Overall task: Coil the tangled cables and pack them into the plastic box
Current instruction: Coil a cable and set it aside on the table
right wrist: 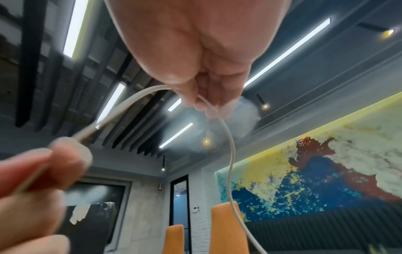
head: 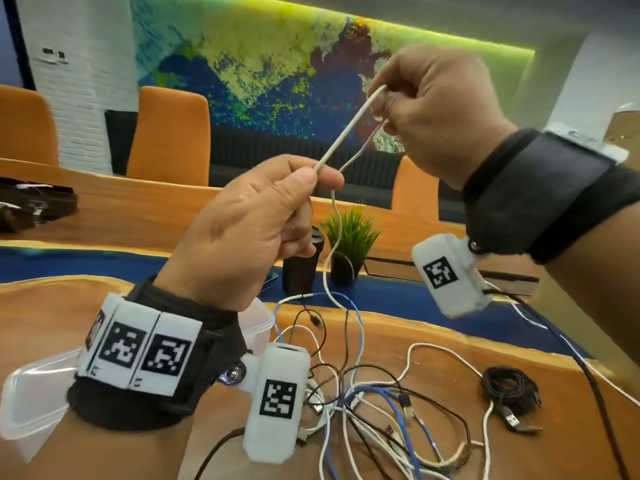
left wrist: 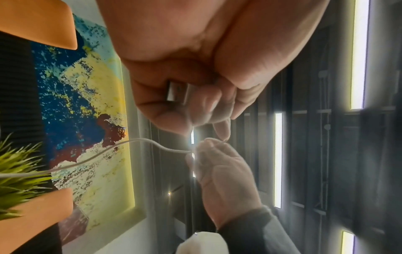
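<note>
Both hands are raised above the table with a white cable stretched between them. My left hand pinches its lower end, and the left wrist view shows a metal USB plug tucked inside the curled fingers. My right hand pinches the cable higher up and to the right. From there the cable loops down to a tangle of white, blue and black cables on the wooden table. The clear plastic box sits at the lower left, partly hidden by my left wrist.
A coiled black cable lies to the right of the tangle. A small potted plant and a black cylinder stand behind it. A dark bag rests at the far left, and orange chairs line the far side.
</note>
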Demonstrator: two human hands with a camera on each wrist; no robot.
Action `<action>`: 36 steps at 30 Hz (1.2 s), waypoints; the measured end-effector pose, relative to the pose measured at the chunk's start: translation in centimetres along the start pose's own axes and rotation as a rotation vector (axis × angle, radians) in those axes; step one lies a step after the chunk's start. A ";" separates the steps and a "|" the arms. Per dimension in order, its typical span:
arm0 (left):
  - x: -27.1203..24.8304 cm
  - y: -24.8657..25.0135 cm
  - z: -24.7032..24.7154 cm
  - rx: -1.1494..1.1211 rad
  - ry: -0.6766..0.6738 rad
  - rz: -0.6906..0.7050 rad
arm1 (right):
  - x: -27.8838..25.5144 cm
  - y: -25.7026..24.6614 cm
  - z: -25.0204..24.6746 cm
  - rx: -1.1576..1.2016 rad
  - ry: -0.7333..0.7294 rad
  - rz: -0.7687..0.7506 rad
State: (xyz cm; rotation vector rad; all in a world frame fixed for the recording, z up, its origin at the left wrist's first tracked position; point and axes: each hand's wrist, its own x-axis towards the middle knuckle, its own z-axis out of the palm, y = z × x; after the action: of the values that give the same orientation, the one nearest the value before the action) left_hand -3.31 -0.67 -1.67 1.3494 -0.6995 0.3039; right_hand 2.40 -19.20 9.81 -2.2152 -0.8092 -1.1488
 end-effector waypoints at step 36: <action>-0.1 -2.7 0.3 0.718 -0.007 0.104 | -4.4 -1.3 -1.6 -0.186 -0.482 -0.363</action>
State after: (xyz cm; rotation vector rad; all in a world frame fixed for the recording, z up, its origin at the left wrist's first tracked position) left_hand -1.92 -1.49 -3.82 1.9935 -0.6950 0.6775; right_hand -1.40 -20.61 7.18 -2.6210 -1.3971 -0.8731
